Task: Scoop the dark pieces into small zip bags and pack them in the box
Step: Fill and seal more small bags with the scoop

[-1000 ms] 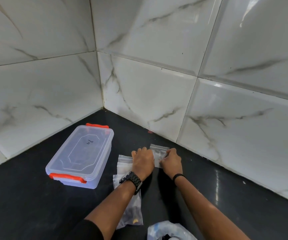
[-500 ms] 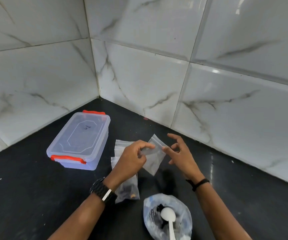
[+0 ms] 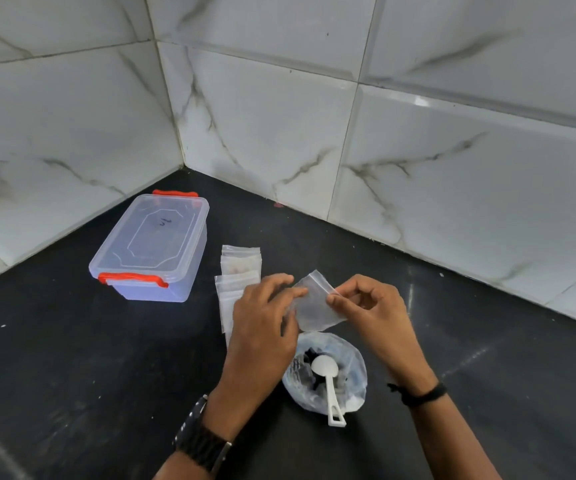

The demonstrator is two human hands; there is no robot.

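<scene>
A black countertop (image 3: 72,375) fills the lower half of the frame and meets two walls of white marble-look tiles (image 3: 262,116) that form a corner in the upper centre-left. At centre left, near that corner, a clear plastic box (image 3: 151,247) sits on the counter with its lid on and orange latches at both ends. Just right of it, a small stack of empty zip bags (image 3: 239,271) lies flat, its lower part covered by the left hand.

Both forearms enter from the bottom edge. The left hand (image 3: 262,327), with a dark watch (image 3: 201,441) on the wrist, is seen from the back, its thumb and fingertips pinching the left edge of a clear small zip bag (image 3: 314,306) held above the counter in the centre of the frame. The right hand (image 3: 373,313), with a thin black band (image 3: 421,394) on the wrist, pinches the bag's upper right edge between thumb and forefinger, the other fingers curled.

Directly below the held bag, at lower centre, an open plastic bag (image 3: 355,375) holds the dark pieces (image 3: 309,355) and a white scoop (image 3: 328,375), handle pointing toward the bottom edge. The pieces are mostly hidden by crumpled plastic. Whether the held bag's mouth is open I cannot tell.
</scene>
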